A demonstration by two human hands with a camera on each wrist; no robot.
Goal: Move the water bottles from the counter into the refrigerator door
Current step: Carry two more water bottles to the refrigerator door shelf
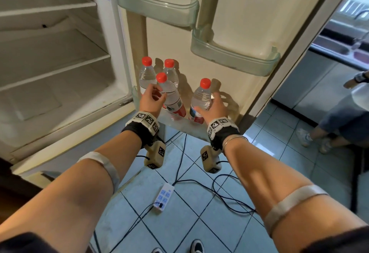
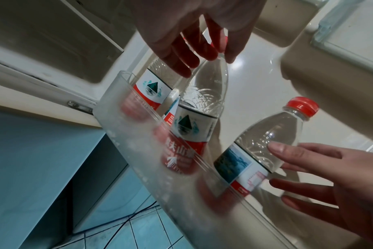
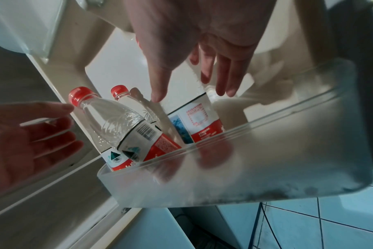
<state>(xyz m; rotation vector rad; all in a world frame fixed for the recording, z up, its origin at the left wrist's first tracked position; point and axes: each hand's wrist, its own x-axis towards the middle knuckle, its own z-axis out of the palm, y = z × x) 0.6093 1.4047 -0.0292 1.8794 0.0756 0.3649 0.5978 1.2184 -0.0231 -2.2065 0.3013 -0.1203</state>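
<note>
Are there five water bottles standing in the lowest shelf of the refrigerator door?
No, the head view shows four red-capped bottles in the bottom door shelf: two at the back, one by the left hand, one by the right hand.

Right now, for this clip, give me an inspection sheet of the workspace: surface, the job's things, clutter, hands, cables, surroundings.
Surface: frosted clear plastic bottom door bin; two upper door bins hold nothing visible.
Job's things: four red-capped clear plastic water bottles in the bin; front left bottle leans, right bottle apart from the others.
Clutter: nothing seen.
Hands: left hand with relaxed fingers at the front left bottle; right hand with spread fingers beside the right bottle.
Cables: white power strip and black cables on the floor.
Surroundings: bare refrigerator shelves, blue floor tiles, seated person's legs.
</note>
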